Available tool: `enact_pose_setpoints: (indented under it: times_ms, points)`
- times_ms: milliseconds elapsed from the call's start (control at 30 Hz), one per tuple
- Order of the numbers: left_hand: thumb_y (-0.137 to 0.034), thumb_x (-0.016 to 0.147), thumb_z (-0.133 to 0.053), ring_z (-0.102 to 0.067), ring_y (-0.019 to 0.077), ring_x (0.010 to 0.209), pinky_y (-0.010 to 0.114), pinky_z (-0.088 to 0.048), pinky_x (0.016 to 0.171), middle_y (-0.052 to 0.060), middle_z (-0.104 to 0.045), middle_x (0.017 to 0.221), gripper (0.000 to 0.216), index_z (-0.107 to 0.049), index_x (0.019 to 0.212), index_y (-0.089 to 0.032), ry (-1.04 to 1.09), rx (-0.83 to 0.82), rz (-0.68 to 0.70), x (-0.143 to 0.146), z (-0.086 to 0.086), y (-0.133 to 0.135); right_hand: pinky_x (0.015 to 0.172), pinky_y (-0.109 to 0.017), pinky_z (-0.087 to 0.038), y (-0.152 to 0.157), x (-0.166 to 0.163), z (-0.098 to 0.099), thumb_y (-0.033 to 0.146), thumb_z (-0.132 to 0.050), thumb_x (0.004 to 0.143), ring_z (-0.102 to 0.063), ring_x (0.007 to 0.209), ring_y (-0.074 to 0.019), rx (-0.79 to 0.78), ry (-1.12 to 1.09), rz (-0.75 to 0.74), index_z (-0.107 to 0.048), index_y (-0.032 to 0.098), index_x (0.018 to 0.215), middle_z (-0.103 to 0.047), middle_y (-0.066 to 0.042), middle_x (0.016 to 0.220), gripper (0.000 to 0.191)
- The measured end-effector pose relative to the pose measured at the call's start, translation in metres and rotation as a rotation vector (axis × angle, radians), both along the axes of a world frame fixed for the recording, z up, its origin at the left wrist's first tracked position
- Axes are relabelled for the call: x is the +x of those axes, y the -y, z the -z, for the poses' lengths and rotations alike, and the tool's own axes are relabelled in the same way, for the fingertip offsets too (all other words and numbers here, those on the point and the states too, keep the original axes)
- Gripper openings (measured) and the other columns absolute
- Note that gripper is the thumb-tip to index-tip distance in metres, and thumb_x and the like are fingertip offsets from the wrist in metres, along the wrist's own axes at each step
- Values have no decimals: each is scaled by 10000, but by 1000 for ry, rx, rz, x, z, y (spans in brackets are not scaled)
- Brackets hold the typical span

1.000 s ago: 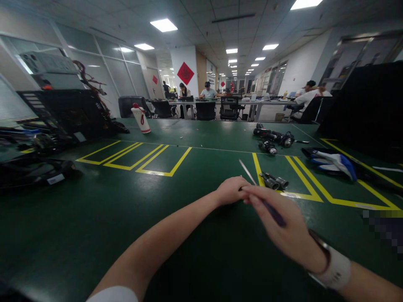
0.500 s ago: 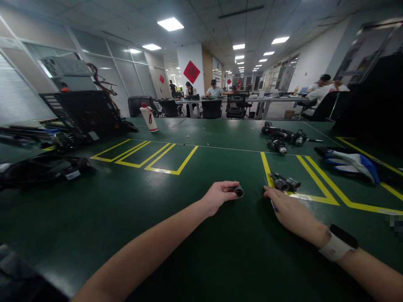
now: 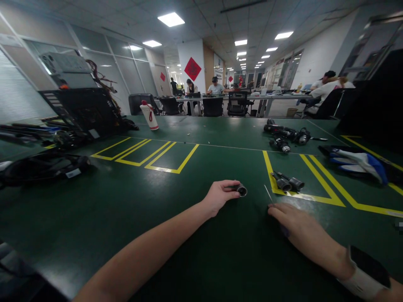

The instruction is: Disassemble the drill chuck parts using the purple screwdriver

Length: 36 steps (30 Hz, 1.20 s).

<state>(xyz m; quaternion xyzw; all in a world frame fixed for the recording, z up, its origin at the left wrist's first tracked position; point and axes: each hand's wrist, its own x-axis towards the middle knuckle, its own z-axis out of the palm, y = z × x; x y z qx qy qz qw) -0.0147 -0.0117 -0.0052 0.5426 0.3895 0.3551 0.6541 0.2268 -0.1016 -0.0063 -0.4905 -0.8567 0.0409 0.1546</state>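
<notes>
My left hand [image 3: 219,196] rests on the green table [image 3: 157,218], its fingers closed round a small dark cylindrical part [image 3: 241,191] with a metal ring end. My right hand [image 3: 302,233] lies flat on the table to the right, fingers stretched over a thin screwdriver [image 3: 269,196] whose metal shaft sticks out beyond the fingertips and whose purple handle is mostly hidden under the palm. Two similar dark parts [image 3: 288,182] lie just beyond, on a yellow line.
More dark parts [image 3: 285,137] sit far right. Blue-and-white gloves [image 3: 359,161] lie at the right edge. A white bottle [image 3: 150,117] stands at the back. Black equipment and cables [image 3: 63,126] crowd the left side. People sit at desks far behind.
My right hand, which held the screwdriver up against my left hand, has lowered it flat onto the table and moved right. The left hand keeps the small part.
</notes>
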Motion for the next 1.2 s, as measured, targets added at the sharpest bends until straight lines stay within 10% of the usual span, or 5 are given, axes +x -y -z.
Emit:
enact_pose_setpoints:
  times_ms: [467, 900, 1200]
  points:
    - [19, 687, -643, -589, 213, 1013, 379, -535, 812, 92, -566, 1128, 441, -478, 1047, -177, -182, 286, 32, 4, -1, 22, 664, -349, -530, -13, -44, -3, 135, -462, 851, -638, 785, -210, 18, -366, 16, -583, 208, 919, -660, -71, 904, 157]
    - [-88, 867, -440, -505, 213, 1155, 388, -401, 986, 103, -575, 1197, 191, -521, 1023, -161, -628, 1096, 390, -2, -15, 34, 675, -364, -527, -20, -36, 0, 182, -485, 835, -655, 769, -211, -85, -562, 185, -601, 206, 919, -677, -52, 859, 145]
    - [-81, 803, -551, -542, 201, 1104, 385, -437, 939, 55, -593, 1167, 303, -513, 1076, -205, -550, 892, 160, -5, -15, 28, 677, -357, -537, -13, -35, -9, 406, -484, 884, -652, 773, -207, -72, -855, 280, -590, 210, 1118, -685, -62, 913, 323]
